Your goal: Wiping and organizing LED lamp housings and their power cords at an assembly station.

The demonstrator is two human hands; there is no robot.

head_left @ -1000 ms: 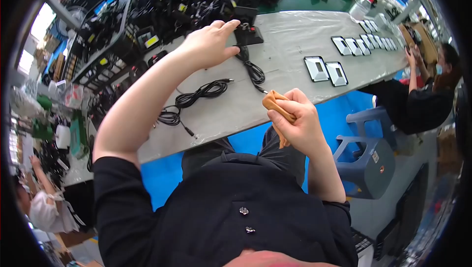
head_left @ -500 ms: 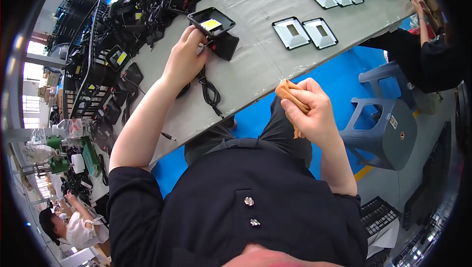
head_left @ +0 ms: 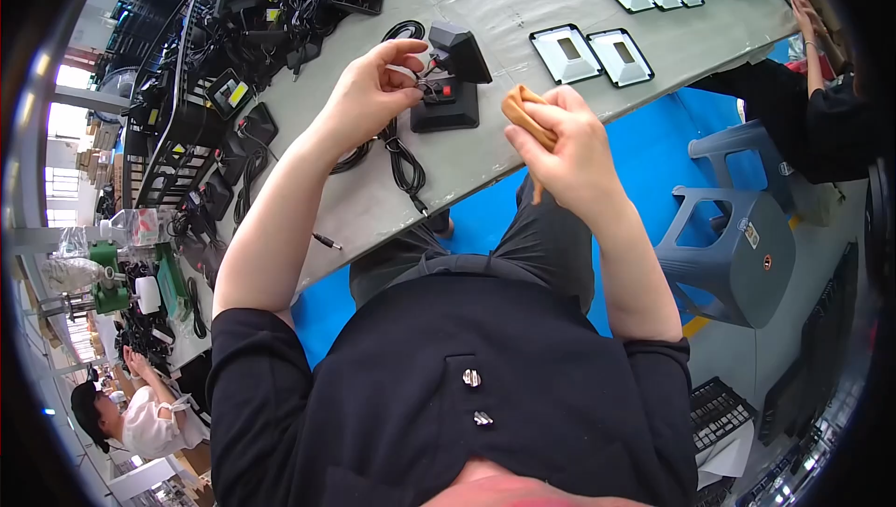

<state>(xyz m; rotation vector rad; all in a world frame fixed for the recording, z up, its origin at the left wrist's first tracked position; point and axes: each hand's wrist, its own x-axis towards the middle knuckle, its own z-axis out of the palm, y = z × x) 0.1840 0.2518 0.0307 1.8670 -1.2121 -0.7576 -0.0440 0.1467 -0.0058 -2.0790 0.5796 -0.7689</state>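
- My left hand (head_left: 385, 89) sits beside two black lamps (head_left: 448, 108), which block a straight move rightward.
- Between those lamps and two white frames (head_left: 579, 61) I have a bare strip of table (head_left: 511, 61) to pass along.
- My right hand (head_left: 562, 148), holding a cloth (head_left: 529, 113), narrows that strip's near end.
- Farther back, I get a wider bare stretch between the frames and the dark heap (head_left: 303, 27).
- A coiled cable (head_left: 403, 166) would catch a low sweep toward the near edge.
- On my left, a black crate (head_left: 166, 138) walls off the table.
- Beyond my right hand, blue floor (head_left: 644, 157) lies open up to the stool (head_left: 747, 264).
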